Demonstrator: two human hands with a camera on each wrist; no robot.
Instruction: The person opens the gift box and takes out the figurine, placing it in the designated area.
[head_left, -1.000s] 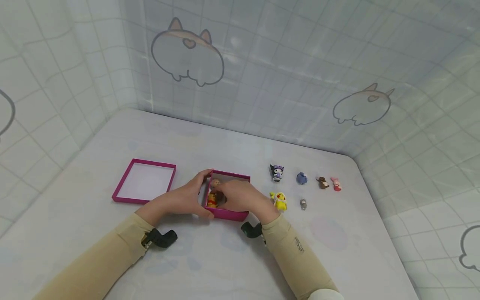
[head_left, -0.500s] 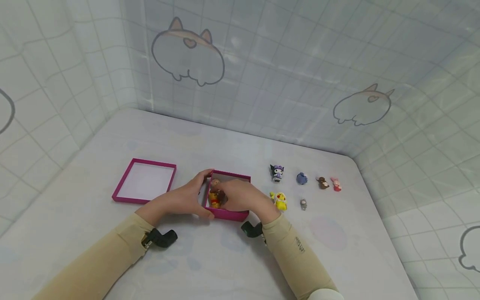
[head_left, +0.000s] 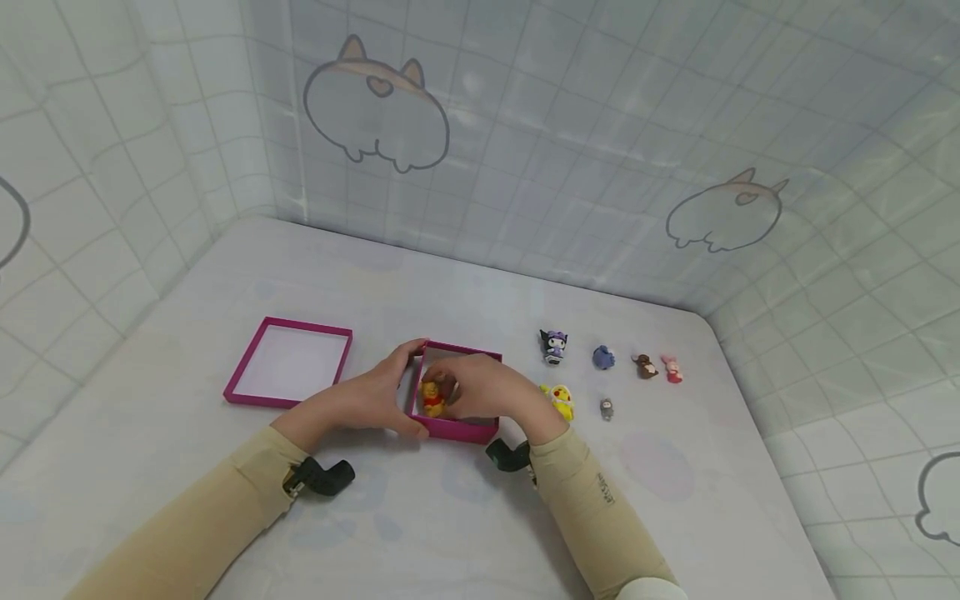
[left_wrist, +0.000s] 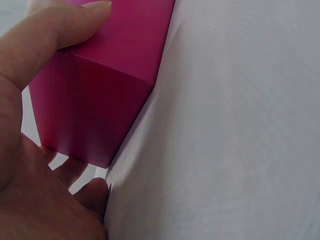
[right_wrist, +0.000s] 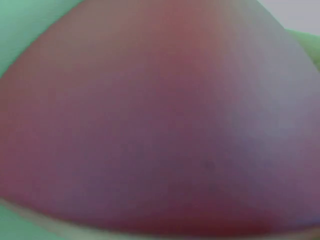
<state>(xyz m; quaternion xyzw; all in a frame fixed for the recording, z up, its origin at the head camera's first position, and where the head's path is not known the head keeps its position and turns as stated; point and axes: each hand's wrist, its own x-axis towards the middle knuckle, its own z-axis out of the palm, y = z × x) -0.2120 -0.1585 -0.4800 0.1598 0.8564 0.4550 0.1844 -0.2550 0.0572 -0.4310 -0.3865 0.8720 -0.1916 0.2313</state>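
In the head view, my left hand (head_left: 378, 396) grips the left side of a magenta box (head_left: 457, 430), its thumb against the front wall. The left wrist view shows that thumb lying on the box (left_wrist: 100, 100), with other fingers by its far edge. My right hand (head_left: 483, 387) reaches into the box with bent fingers. Close to its fingertips inside sits a yellow bear figurine (head_left: 432, 402) in a red top. Something brown and shadowed shows under the fingers; whether they pinch it is hidden. The right wrist view is a reddish blur.
A shallow magenta-rimmed lid (head_left: 288, 362) lies at the left. On the right stand a black-and-purple figurine (head_left: 554, 346), a yellow one (head_left: 561, 402), a blue one (head_left: 603, 357), a brown one (head_left: 645, 367), a pink one (head_left: 672, 369) and a grey one (head_left: 607, 408).
The bear figurine has shifted slightly right inside the box. My right hand has risen slightly, and its fingers now cover the tan-headed figurine seen behind the bear. My left hand stays put.
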